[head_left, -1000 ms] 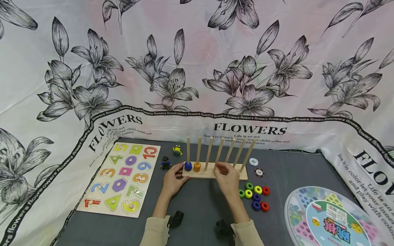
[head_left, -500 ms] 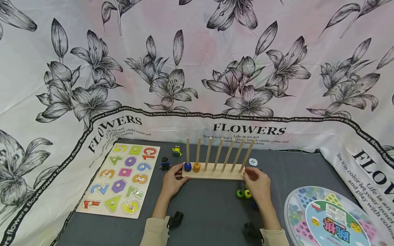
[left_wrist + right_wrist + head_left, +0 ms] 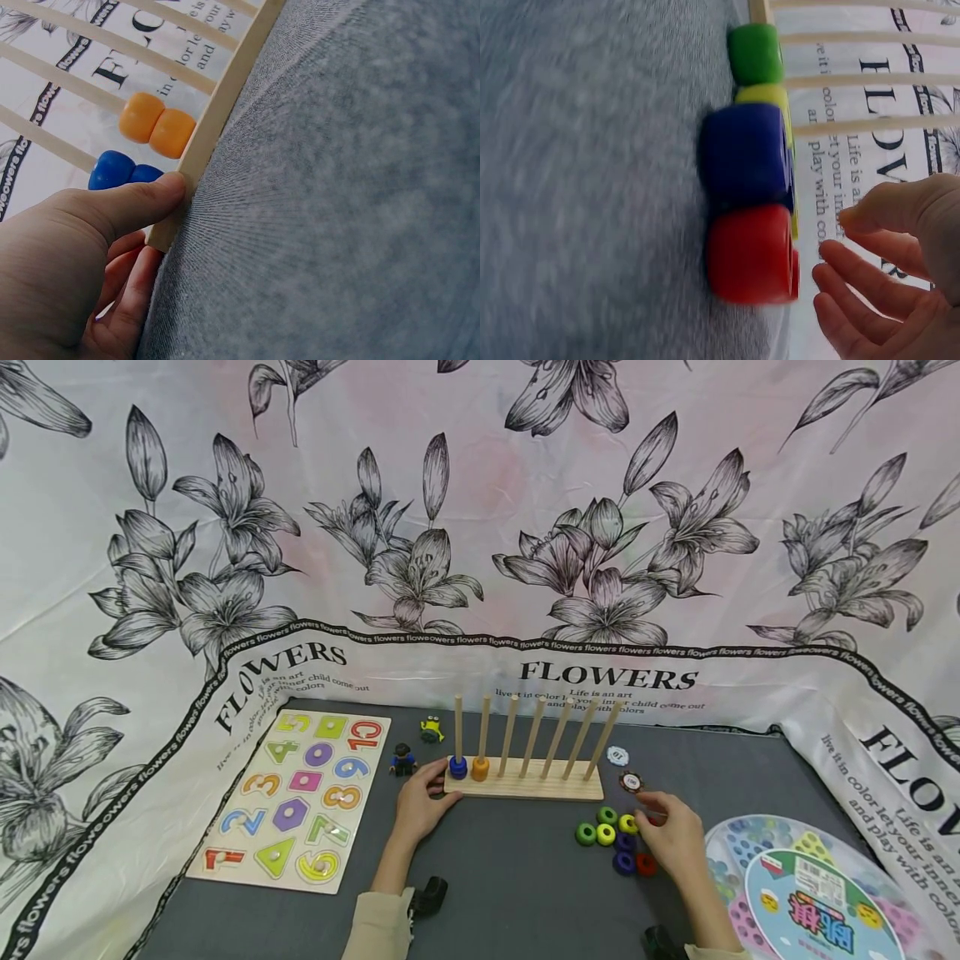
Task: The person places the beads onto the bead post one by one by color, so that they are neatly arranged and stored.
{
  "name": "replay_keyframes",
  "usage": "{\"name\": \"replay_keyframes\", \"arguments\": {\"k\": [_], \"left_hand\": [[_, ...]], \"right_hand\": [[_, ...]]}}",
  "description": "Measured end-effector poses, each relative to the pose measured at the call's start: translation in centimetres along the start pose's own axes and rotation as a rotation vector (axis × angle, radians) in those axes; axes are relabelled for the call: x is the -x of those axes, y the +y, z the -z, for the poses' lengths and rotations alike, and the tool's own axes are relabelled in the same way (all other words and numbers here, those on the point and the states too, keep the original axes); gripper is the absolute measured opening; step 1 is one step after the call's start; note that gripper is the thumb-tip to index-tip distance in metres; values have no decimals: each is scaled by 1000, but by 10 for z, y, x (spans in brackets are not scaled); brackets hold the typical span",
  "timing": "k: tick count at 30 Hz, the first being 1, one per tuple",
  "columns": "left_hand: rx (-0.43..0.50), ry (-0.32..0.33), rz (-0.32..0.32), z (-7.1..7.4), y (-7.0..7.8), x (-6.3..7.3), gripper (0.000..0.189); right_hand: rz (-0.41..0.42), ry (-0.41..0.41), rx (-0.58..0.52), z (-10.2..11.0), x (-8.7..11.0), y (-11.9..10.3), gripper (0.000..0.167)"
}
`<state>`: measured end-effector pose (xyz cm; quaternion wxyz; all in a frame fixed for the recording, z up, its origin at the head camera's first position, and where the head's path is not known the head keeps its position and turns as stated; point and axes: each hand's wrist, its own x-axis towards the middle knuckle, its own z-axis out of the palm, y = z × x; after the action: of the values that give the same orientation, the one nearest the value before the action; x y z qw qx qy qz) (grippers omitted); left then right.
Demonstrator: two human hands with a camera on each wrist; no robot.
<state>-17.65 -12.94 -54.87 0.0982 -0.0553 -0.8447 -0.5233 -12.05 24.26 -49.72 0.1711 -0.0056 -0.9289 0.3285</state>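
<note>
A wooden peg stand point(image 3: 525, 782) with a row of upright pegs stands before me. Blue beads point(image 3: 112, 171) sit on its leftmost peg and orange beads point(image 3: 157, 126) on the one beside it. My left hand point(image 3: 422, 802) grips the stand's left end, thumb on top and fingers curled around the end. Over at the loose beads, my right hand point(image 3: 673, 833) hovers with spread fingers holding nothing. Nearest to it are a red bead point(image 3: 750, 255) and a dark blue bead point(image 3: 746, 154); green beads point(image 3: 586, 834) and yellow beads point(image 3: 605, 835) lie beside them. The hand partly hides this group.
A number-and-shape puzzle board point(image 3: 288, 802) lies at the left. A toy figure point(image 3: 402, 759) and a yellow-green toy point(image 3: 432, 728) stand left of the pegs. Two round chips, one white point(image 3: 618, 756) and one dark-rimmed point(image 3: 632, 782), lie at right. A round game box point(image 3: 817, 902) occupies the front right.
My right hand has moved from the middle of the stand, past its right end, to the loose beads on the right. My left hand has stayed in place on the stand.
</note>
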Motion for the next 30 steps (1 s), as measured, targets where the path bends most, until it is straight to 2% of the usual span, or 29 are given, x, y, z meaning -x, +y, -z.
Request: {"name": "replay_keyframes", "arguments": {"k": [2, 9, 18, 25, 30], "left_hand": [[4, -1, -1, 0, -1, 0, 59], [7, -4, -14, -1, -3, 0, 59], [3, -5, -8, 0, -2, 0, 59], [-9, -6, 2, -1, -2, 0, 59], [-14, -6, 4, -1, -2, 0, 59]], "right_hand": [[8, -24, 37, 3, 2, 2, 23], [20, -196, 125, 12, 7, 6, 30], [67, -170, 113, 12, 9, 14, 29], [45, -171, 111, 16, 4, 12, 26], [-1, -153, 84, 19, -1, 3, 26]]}}
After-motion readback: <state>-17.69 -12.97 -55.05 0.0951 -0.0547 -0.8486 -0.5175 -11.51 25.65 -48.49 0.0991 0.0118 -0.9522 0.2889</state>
